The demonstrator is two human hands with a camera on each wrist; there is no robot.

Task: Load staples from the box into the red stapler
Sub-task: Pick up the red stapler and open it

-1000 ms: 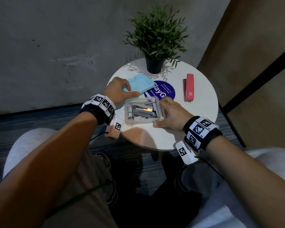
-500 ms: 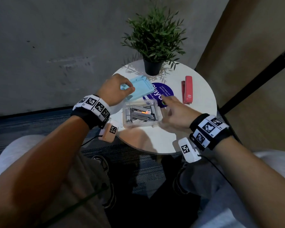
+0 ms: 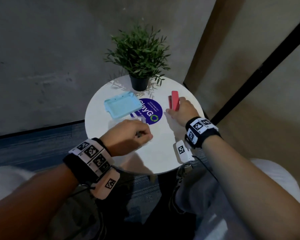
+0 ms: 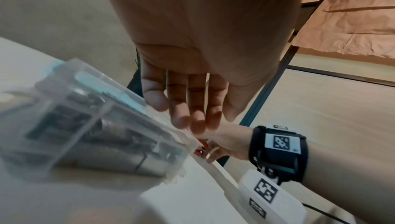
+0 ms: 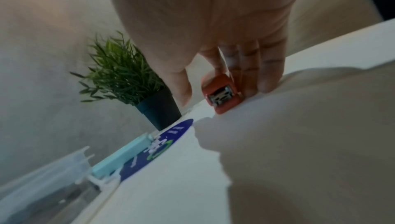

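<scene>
Round table (image 3: 163,146): R hand (image 3: 182,111) fingers touch red stapler (image 3: 175,101) near right edge, thumb clear; L hand (image 3: 128,134) slack over staple box (image 4: 85,134). Risk: stapler nudged off.

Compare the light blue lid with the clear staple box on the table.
The lid is opaque light blue; the clear box is see-through. The lid lies empty with its rim up, while the clear box holds grey staple strips. The lid sits uncovered on the farther side; the clear box is nearer the person, with the left hand over it. Both rest on the white round table, left of the purple sticker.
</scene>
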